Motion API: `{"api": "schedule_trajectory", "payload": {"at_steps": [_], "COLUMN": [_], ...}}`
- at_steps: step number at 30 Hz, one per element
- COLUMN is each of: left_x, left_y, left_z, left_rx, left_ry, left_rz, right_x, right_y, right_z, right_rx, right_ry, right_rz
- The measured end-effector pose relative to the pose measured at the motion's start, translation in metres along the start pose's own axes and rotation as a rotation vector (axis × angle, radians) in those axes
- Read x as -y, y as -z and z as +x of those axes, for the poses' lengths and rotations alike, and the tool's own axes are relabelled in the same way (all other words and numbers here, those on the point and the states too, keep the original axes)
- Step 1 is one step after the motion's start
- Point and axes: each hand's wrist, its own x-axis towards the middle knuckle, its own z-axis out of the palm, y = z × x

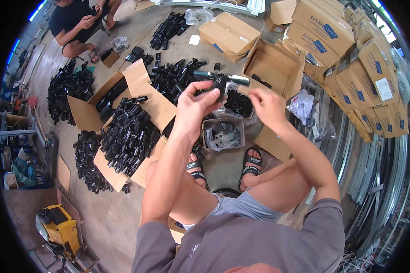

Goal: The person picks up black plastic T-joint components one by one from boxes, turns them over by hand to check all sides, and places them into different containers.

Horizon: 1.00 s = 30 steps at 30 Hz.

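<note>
My left hand (193,108) is closed around a black pipe-like fitting (220,86), raised in front of me. A glossy dark tubular end (238,80) of it points right, and another shiny end shows above my fingers. Just to the right of it, my right hand (269,108) has its fingertips pinched together. Whatever is between those fingertips, if anything, is too small to make out. Below the hands stands a small open box (223,144) lined with clear plastic, with small dark parts inside. Behind it is another box of small black parts (239,103).
Heaps of black fittings (127,134) lie on cardboard to the left, with another pile (171,29) farther off. An open carton (278,63) is ahead on the right. Stacked cartons (321,34) and metal profiles (373,173) line the right. A person (79,22) squats far left.
</note>
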Motion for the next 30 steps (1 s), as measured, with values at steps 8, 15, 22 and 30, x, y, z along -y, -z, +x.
{"api": "schedule_trajectory", "payload": {"at_steps": [8, 15, 22, 30], "left_x": [0.001, -0.001, -0.007, -0.005], "left_y": [-0.006, -0.005, -0.006, -0.010], "left_z": [0.010, 0.003, 0.000, -0.004], "left_rx": [-0.021, 0.015, 0.140, 0.177], "left_ry": [-0.062, -0.058, -0.090, -0.105], "left_rz": [-0.424, -0.471, -0.559, -0.564], "right_x": [-0.045, -0.053, -0.061, -0.064], "right_y": [-0.145, -0.251, -0.253, -0.254], "right_z": [-0.057, -0.116, -0.117, -0.119], "right_rx": [1.099, 0.645, 0.705, 0.718], "right_ry": [0.037, -0.204, -0.294, -0.250], "right_rz": [-0.463, -0.388, -0.425, -0.360]}}
